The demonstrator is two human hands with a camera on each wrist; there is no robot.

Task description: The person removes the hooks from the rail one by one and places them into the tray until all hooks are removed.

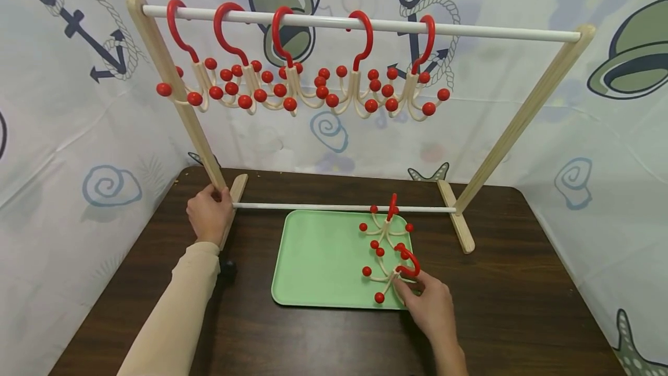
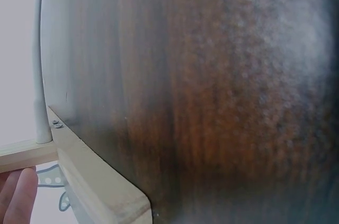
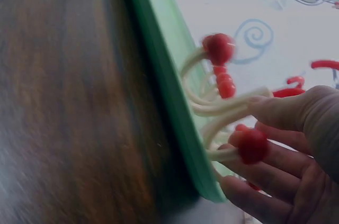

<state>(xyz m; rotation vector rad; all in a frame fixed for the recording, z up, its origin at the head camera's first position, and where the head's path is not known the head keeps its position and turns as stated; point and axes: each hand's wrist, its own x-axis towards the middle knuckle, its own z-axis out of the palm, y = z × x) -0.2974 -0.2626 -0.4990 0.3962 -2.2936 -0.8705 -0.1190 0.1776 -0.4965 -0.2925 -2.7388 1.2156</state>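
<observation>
A nautical-print backdrop (image 1: 104, 132) hangs behind a dark wood table (image 1: 522, 295), where a wooden rack (image 1: 516, 126) with white bars carries five red-hooked hangers (image 1: 355, 80) on its upper bar. Before it lies a green tray (image 1: 323, 260). A person's left hand (image 1: 210, 213) grips the rack's left post near its foot. The right hand (image 1: 430, 303) pinches the cream stem of the near hanger (image 1: 391, 276) over the tray's front right; whether its red-tipped prongs touch the tray is hard to tell. The far hanger (image 1: 386, 228) sits at the tray's back right, hook up.
</observation>
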